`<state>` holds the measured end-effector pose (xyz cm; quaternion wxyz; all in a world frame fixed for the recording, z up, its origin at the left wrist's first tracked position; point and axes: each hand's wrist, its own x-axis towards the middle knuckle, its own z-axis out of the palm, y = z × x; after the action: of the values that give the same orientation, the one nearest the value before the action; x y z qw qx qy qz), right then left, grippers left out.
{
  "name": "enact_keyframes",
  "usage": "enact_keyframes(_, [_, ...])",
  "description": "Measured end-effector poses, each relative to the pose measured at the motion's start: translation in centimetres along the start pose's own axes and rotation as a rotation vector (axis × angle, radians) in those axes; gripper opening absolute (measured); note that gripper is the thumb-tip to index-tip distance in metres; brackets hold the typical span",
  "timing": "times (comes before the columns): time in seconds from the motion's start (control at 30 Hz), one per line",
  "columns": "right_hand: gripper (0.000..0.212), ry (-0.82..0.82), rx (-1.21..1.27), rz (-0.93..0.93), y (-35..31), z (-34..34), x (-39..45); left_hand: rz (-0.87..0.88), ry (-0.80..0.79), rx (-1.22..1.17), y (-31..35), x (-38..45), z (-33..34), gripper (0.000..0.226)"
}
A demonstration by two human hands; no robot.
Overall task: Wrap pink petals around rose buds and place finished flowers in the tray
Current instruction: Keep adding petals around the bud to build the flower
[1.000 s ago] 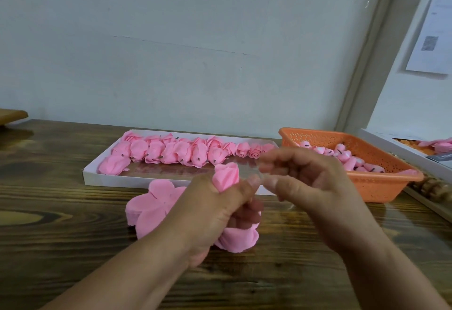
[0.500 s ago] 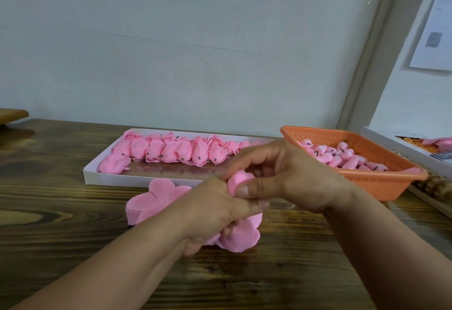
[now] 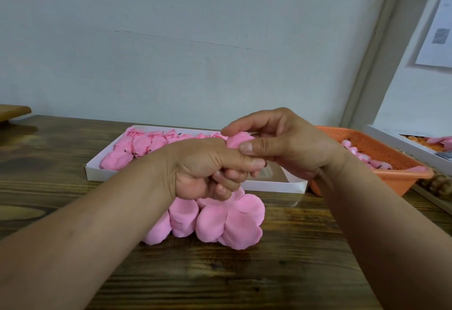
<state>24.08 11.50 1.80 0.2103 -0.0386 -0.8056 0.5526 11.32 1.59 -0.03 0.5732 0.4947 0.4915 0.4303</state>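
We grip the soft pink foam rosebud (image 3: 236, 139) in left hand (image 3: 208, 165), right hand (image 3: 281, 143) pinching its petal; white cardboard tray (image 3: 171, 181) lies just behind.

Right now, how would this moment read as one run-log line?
step: wrapping | left hand: grips flower base | right hand: pinches petal on rose | tray: partly filled | petal stack: on table

I am looking at a plain pale wall (image 3: 195, 40) with a faint crack line running across it. A dark wooden table (image 3: 244, 273) with strong grain is lying under soft, even light. A grey vertical frame (image 3: 374, 65) is slanting up on the right, and a printed paper sheet (image 3: 437, 33) is hanging beside it
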Motion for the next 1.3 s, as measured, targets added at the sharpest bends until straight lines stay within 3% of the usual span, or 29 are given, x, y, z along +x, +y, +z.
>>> enact_keyframes(0.17, [0.016,0.157,-0.021,-0.037,0.6,0.8,0.7,-0.024,0.002,-0.007,-0.1,0.5,-0.7,0.023])
enact_keyframes(0.3, [0.018,0.148,-0.05,-0.09,1.1,1.0,0.5,-0.004,-0.002,0.016,-0.9,0.7,-1.3,0.026])
enact_keyframes(0.37, [0.016,0.15,-0.057,-0.103,1.6,0.9,0.4,-0.003,0.047,0.115,-1.2,0.4,-1.8,0.02])
enact_keyframes(0.43, [0.017,0.24,-0.069,-0.101,2.3,0.1,0.1,-0.011,0.152,0.2,-1.5,0.2,-2.7,0.034])
enact_keyframes(0.5, [0.018,0.341,-0.103,-0.073,3.2,-1.1,-0.3,-0.004,0.325,0.404,-2.4,0.3,-3.8,0.046])
enact_keyframes(0.6, [0.021,0.414,-0.155,0.0,4.7,-2.1,-1.0,-0.015,0.568,0.988,-4.4,0.8,-4.5,0.032])
enact_keyframes(0.73, [0.018,0.452,-0.137,0.034,5.9,-2.2,-1.8,0.006,0.498,1.181,-6.3,1.6,-4.3,0.014])
enact_keyframes(1.03, [0.017,0.483,-0.109,0.038,6.4,-2.3,-2.7,0.084,0.7,1.415,-7.0,1.8,-3.7,0.005])
enact_keyframes(1.13, [0.017,0.479,-0.127,0.043,6.6,-2.1,-2.9,0.121,0.706,1.435,-7.2,1.8,-3.7,0.005])
enact_keyframes(1.23, [0.018,0.471,-0.124,0.047,6.7,-2.0,-3.1,0.121,0.618,1.409,-7.3,1.8,-4.0,0.025])
enact_keyframes(1.3, [0.019,0.47,-0.117,0.048,6.7,-1.9,-3.1,0.125,0.593,1.485,-7.3,1.8,-4.1,0.022])
